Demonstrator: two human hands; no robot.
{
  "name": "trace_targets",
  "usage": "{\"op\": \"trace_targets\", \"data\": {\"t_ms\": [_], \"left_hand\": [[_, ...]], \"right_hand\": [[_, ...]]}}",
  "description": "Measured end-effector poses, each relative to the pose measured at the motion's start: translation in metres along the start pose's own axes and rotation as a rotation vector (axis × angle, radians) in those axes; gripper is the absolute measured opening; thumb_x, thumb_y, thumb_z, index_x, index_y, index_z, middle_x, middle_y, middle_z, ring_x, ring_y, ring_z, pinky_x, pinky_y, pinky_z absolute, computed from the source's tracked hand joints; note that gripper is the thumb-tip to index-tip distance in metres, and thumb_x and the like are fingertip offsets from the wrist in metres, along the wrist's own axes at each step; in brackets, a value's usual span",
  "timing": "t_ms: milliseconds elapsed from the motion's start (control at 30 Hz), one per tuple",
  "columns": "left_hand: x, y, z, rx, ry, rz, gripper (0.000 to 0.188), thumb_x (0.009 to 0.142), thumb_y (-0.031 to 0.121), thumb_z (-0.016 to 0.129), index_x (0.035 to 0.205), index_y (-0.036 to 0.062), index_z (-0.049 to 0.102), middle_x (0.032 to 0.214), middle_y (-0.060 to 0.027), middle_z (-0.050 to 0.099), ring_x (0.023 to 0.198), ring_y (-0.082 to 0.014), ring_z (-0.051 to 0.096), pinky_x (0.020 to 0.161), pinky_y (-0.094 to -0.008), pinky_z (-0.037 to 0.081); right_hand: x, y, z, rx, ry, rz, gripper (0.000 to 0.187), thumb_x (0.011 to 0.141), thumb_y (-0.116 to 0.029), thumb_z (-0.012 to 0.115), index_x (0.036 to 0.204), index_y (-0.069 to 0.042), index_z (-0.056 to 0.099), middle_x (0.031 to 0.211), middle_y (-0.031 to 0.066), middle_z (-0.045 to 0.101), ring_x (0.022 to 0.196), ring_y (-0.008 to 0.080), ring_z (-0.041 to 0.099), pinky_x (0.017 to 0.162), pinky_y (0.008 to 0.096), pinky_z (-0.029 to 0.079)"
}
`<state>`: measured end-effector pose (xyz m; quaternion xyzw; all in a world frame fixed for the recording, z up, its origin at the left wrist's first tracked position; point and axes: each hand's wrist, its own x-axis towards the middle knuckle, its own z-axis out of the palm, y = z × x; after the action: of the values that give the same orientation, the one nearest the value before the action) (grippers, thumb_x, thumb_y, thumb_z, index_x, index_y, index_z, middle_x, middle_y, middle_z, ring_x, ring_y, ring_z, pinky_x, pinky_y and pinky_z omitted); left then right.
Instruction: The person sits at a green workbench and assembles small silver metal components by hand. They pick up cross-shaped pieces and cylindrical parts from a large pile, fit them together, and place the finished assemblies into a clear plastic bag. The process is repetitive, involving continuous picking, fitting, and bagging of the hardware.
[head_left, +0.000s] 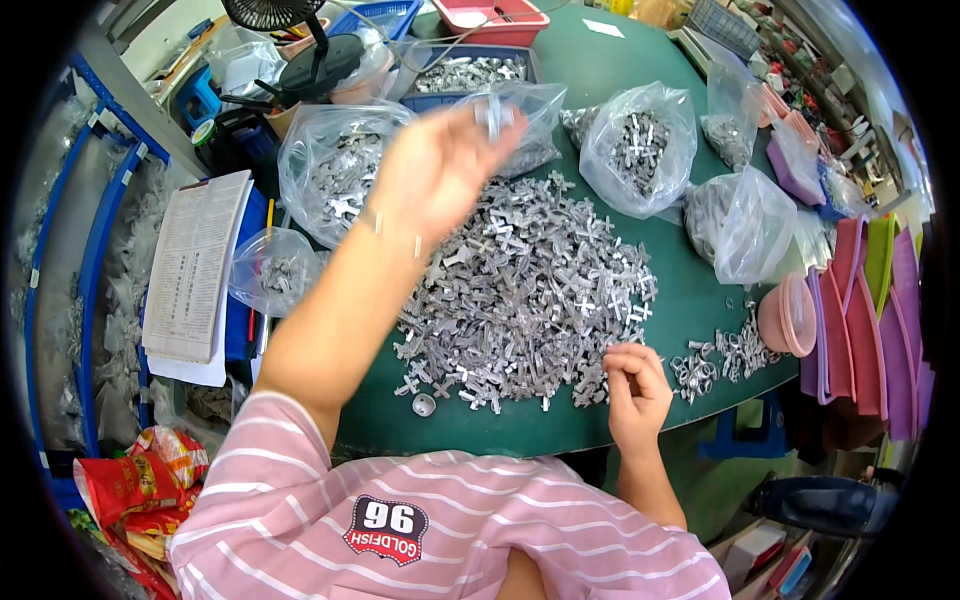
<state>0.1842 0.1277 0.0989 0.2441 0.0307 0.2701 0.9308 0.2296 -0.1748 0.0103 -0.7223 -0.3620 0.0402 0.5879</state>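
A big heap of small silver cross-shaped metal pieces (530, 290) lies on the green table before me. My left hand (440, 165) is stretched over the far side of the heap, blurred by motion. Between its fingertips is a pale silver cross-shaped piece (494, 118), its outline smeared. My right hand (640, 390) is at the heap's near right edge, with curled fingers touching or almost touching the pieces. What its fingertips hold, if anything, is too small to make out.
Clear bags of metal parts (640, 150) stand along the far side, before a blue tray (475, 75). Papers (195, 270) lie at left, beside blue racks (90, 270). On the right are ring-like parts (735, 350), a pink cup (787, 316) and coloured bins (865, 320).
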Motion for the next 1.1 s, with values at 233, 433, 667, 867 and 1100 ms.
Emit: {"op": "trace_targets", "data": {"t_ms": [233, 433, 667, 867, 1100], "left_hand": [[0.117, 0.052, -0.042, 0.037, 0.364, 0.094, 0.044, 0.092, 0.007, 0.035, 0.124, -0.0195, 0.020, 0.136, -0.0347, 0.021, 0.129, -0.0415, 0.024, 0.109, -0.0480, 0.020], [0.055, 0.053, -0.066, 0.214, 0.066, 0.073, 0.027, 0.089, 0.001, 0.042, 0.113, -0.0121, 0.047, 0.114, -0.0232, 0.053, 0.110, -0.0304, 0.051, 0.092, -0.0375, 0.044], [-0.083, -0.038, -0.025, 0.442, 0.134, -0.007, 0.021, 0.086, 0.008, 0.051, 0.104, -0.0025, 0.055, 0.086, -0.0072, 0.061, 0.074, -0.0124, 0.057, 0.059, -0.0241, 0.046], [-0.138, -0.080, -0.032, 0.575, 0.228, -0.292, 0.016, 0.086, 0.007, 0.050, 0.099, 0.0001, 0.056, 0.082, -0.0069, 0.060, 0.066, -0.0104, 0.055, 0.053, -0.0213, 0.044], [-0.156, -0.093, -0.039, 0.640, 0.180, -0.432, 0.015, 0.086, 0.007, 0.053, 0.099, 0.0000, 0.056, 0.084, -0.0069, 0.062, 0.071, -0.0111, 0.059, 0.058, -0.0209, 0.047]], "right_hand": [[-0.008, -0.001, -0.017, -0.022, 0.064, 0.037, 0.012, 0.076, 0.010, 0.054, 0.082, 0.003, 0.062, 0.089, 0.0122, 0.060, 0.077, 0.0169, 0.057, 0.067, 0.0250, 0.046], [-0.011, 0.019, -0.043, -0.171, 0.112, 0.027, 0.009, 0.079, 0.006, 0.056, 0.085, 0.002, 0.062, 0.086, 0.0101, 0.060, 0.077, 0.0156, 0.058, 0.063, 0.0230, 0.045], [-0.015, 0.020, -0.021, -0.312, -0.144, 0.043, 0.020, 0.070, -0.004, 0.069, 0.089, -0.001, 0.060, 0.085, 0.0107, 0.057, 0.075, 0.0244, 0.057, 0.063, 0.0309, 0.046], [-0.022, 0.030, -0.001, -0.587, -0.219, -0.090, 0.034, 0.062, -0.011, 0.074, 0.089, -0.004, 0.056, 0.089, 0.0098, 0.052, 0.083, 0.0294, 0.051, 0.069, 0.0379, 0.043], [-0.020, 0.031, 0.005, -0.399, -0.046, -0.040, 0.016, 0.065, 0.003, 0.063, 0.078, -0.003, 0.055, 0.080, 0.0117, 0.057, 0.072, 0.0285, 0.056, 0.065, 0.0367, 0.046]]}}
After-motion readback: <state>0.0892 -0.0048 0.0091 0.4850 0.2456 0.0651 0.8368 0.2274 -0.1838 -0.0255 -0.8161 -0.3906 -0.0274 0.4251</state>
